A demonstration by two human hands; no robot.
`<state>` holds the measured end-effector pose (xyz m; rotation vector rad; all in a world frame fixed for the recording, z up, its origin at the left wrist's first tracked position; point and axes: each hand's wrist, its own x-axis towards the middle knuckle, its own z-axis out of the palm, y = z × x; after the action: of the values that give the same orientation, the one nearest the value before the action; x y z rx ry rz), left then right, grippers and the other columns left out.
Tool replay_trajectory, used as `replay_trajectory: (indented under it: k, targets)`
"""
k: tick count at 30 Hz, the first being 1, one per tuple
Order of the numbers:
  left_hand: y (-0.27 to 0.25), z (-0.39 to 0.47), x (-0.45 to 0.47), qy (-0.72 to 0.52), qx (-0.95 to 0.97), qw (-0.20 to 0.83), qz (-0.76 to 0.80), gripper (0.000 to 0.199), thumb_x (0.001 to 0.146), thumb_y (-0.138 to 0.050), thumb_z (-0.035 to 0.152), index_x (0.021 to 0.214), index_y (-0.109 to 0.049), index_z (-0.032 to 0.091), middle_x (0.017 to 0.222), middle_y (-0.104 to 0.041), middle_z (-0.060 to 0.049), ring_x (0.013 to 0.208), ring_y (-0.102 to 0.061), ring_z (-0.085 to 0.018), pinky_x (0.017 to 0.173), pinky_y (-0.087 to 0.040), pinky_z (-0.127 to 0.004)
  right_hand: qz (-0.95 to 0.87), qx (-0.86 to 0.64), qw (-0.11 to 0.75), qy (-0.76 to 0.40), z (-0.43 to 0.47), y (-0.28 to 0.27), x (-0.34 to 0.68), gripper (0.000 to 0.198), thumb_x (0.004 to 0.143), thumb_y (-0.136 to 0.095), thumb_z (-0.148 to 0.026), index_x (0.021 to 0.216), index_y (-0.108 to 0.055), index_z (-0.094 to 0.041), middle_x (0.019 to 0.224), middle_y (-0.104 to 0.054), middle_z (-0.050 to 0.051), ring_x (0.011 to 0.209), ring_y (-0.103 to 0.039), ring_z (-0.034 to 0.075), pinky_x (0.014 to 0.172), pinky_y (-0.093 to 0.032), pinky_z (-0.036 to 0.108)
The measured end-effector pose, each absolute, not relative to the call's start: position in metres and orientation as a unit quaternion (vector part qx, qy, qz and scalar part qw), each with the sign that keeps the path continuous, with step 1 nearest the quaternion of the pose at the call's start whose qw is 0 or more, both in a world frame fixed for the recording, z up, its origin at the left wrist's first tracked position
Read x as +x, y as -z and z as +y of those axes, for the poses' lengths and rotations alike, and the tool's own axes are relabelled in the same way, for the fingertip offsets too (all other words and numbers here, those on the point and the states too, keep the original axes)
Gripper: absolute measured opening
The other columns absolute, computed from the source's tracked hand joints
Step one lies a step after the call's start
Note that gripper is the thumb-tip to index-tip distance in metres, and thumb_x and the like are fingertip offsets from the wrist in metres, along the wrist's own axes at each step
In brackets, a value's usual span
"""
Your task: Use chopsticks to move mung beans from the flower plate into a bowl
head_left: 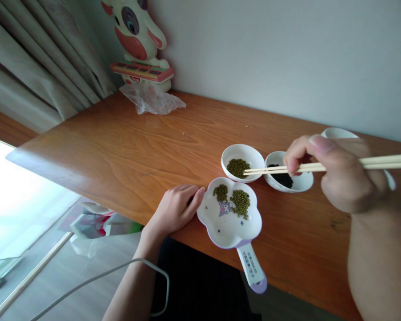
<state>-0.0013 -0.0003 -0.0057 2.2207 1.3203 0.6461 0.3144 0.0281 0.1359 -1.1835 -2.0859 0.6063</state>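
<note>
My right hand (pixel 337 171) is closed around a pair of light wooden chopsticks (pixel 307 167). Their tips reach over a white bowl (pixel 254 156) holding green mung beans (pixel 237 167); whether a bean is between the tips I cannot tell. Below my fingers stands a second white bowl (pixel 302 180) with small dark pieces (pixel 282 178). My left hand (pixel 177 207) rests on the table edge, fingers loosely bent, the thumb apart and against the rim of a flower-shaped white and purple dish (pixel 217 232). Two groups of mung beans (pixel 241 203) lie in that dish, whose handle (pixel 250 265) points towards me.
Partly behind my right hand is another white bowl (pixel 339 133). A cow-shaped toy keyboard (pixel 142 67) and a clear plastic bag (pixel 152 100) sit at the back left of the wooden table (pixel 137 151). A grey cable (pixel 120 267) crosses my left forearm.
</note>
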Motion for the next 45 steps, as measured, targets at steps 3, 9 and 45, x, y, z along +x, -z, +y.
replay_trajectory:
  k: [3, 9, 45]
  targets:
    - [0.005, -0.001, -0.001, -0.237, 0.810, 0.235, 0.482, 0.042, 0.113, -0.037, 0.039, 0.076, -0.044, 0.020, 0.072, -0.054, 0.000, 0.064, -0.048, -0.013, 0.064, -0.034, -0.029, -0.786, -0.485, 0.328, -0.200, 0.032, -0.136, 0.323, 0.054, 0.109, -0.037, -0.056, 0.074, -0.064, -0.026, 0.075, -0.066, 0.007, 0.074, -0.060, 0.024, 0.073, -0.039, 0.044]
    - [0.005, -0.001, 0.000, -0.234, 0.805, 0.238, 0.490, 0.042, 0.112, -0.038, 0.039, 0.075, -0.044, 0.020, 0.072, -0.055, 0.000, 0.063, -0.049, -0.013, 0.063, -0.036, -0.028, -0.791, -0.473, 0.310, -0.234, 0.030, -0.136, 0.323, 0.051, 0.110, -0.035, -0.055, 0.081, -0.063, -0.025, 0.070, -0.062, 0.004, 0.067, -0.057, 0.021, 0.068, -0.037, 0.039]
    - [0.000, -0.003, 0.004, -0.233, 0.791, 0.257, 0.503, 0.041, 0.111, -0.038, 0.039, 0.075, -0.046, 0.021, 0.073, -0.059, -0.002, 0.066, -0.051, -0.015, 0.066, -0.039, -0.027, -0.881, -0.376, 0.120, -0.262, 0.027, -0.112, 0.284, 0.055, 0.113, -0.026, -0.051, 0.076, -0.049, -0.020, 0.067, -0.052, -0.002, 0.062, -0.041, 0.011, 0.065, -0.028, 0.033]
